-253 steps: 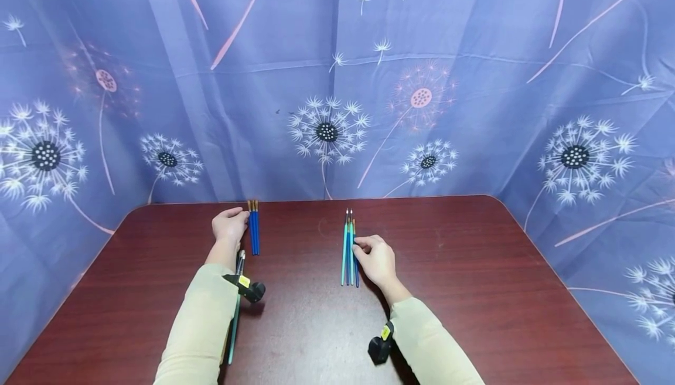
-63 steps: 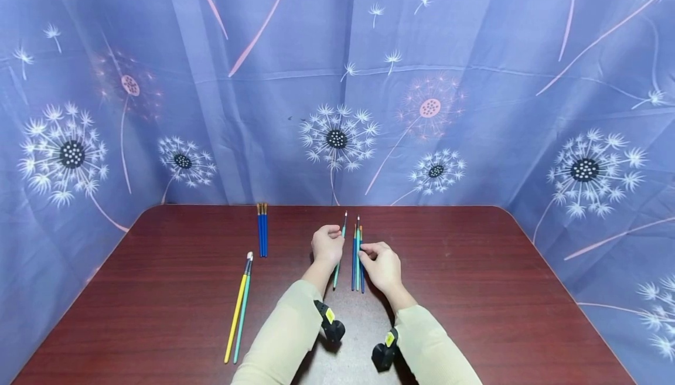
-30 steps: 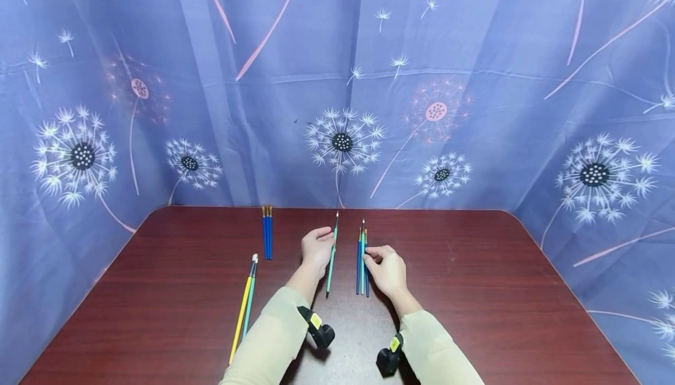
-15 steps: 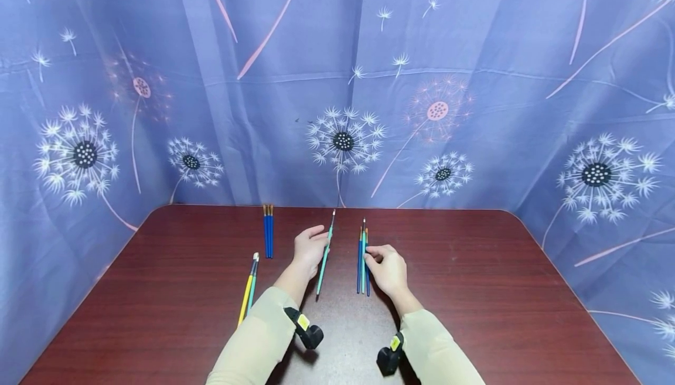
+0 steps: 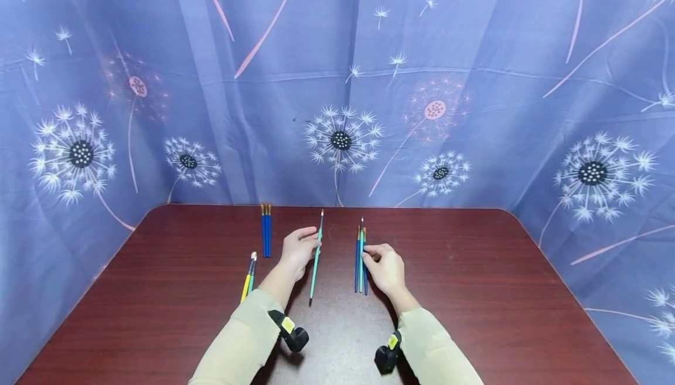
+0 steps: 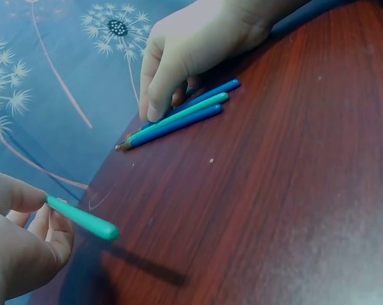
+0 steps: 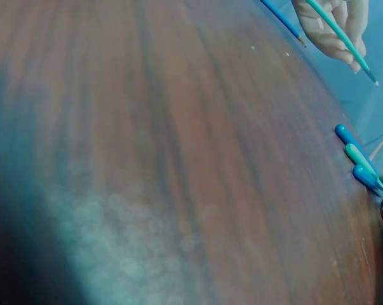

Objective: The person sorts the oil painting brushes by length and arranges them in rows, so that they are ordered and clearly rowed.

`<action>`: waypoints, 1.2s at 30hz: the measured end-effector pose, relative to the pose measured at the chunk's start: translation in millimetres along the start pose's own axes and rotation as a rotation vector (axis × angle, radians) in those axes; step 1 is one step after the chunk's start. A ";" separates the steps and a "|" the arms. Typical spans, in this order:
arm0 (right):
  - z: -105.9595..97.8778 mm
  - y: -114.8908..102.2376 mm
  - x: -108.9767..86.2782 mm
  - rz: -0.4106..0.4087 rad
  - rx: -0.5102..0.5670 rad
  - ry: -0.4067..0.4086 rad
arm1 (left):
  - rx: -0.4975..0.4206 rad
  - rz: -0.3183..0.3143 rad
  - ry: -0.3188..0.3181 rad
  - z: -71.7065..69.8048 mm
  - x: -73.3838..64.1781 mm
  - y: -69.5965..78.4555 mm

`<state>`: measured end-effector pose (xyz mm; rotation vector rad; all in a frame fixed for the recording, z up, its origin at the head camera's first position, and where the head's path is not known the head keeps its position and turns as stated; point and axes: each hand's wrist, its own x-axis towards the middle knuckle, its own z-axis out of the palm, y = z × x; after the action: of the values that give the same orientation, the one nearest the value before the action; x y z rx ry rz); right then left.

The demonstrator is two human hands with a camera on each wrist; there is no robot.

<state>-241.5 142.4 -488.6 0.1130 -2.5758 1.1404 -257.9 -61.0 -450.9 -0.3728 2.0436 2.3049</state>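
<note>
In the head view my left hand (image 5: 296,253) pinches a teal paintbrush (image 5: 314,273), its pale tip pointing to the back of the table. The left wrist view shows that brush's rounded handle end (image 6: 102,229) raised over the table, with its shadow below. To the right lie three slim paintbrushes side by side: a blue one (image 5: 356,268), a teal one (image 5: 361,271) and another blue paintbrush (image 5: 366,282). My right hand (image 5: 387,269) pinches the rightmost blue one between thumb and forefinger. In the right wrist view that hand is mostly cut off.
Several blue paintbrushes (image 5: 266,235) lie together at the back left. Nearer, a yellow paintbrush (image 5: 245,288) and a teal paintbrush (image 5: 251,282) lie partly hidden by my left sleeve. A patterned blue curtain (image 5: 263,139) hangs behind the dark red table (image 5: 474,303).
My left hand went from the back-left blue brushes to the middle group, drew the teal paintbrush out and carried it leftward. My right hand stays at the remaining brushes.
</note>
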 end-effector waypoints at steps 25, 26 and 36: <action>-1.6 5.5 -5.9 0.029 -0.011 -0.007 | 0.087 -0.007 -0.006 -45.1 -8.3 7.1; -1.4 5.3 -5.7 0.029 -0.011 -0.006 | 0.084 -0.009 -0.009 -46.7 -8.4 7.8; 1.6 2.4 0.0 0.002 -0.013 0.001 | 0.140 -0.002 -0.033 -69.5 -9.1 18.7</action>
<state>-242.4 142.9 -491.3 0.1067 -2.5824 1.1240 -242.0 -130.5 -438.0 -0.3269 2.1710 2.1356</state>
